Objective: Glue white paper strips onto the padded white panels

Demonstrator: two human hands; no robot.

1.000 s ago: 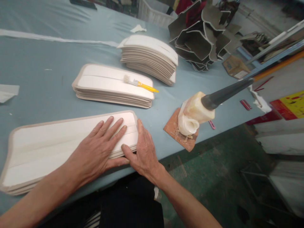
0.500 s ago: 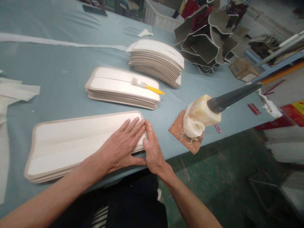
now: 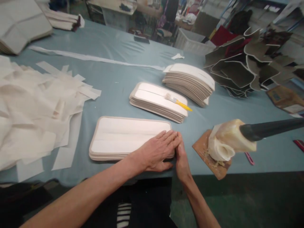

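A low stack of long white panels with beige edging [image 3: 128,133] lies flat near the table's front edge. Across its right end rests my left hand [image 3: 158,150], palm down, fingers stretched out and thumb apart. Upright against the short right edge, my right hand [image 3: 182,158] is set with its fingers straight; their tips meet the left fingertips at the corner, and its thumb is mostly hidden. Behind this stack is a second panel stack [image 3: 152,93], with a yellow-handled paintbrush [image 3: 181,104] lying on top. A taller, curved panel stack [image 3: 190,80] stands farther back.
To the right, a whitish, glue-crusted container with a dark handle [image 3: 232,139] sits on a brown board [image 3: 200,145]. Loose pale strips [image 3: 30,117] heap up at left. Dark curved pieces [image 3: 237,69] pile at back right, near a white crate [image 3: 190,42].
The view has swung to the left, bringing the heap of pale strips into sight. Both hands keep their places at the panel stack's right end, with little change in pose.
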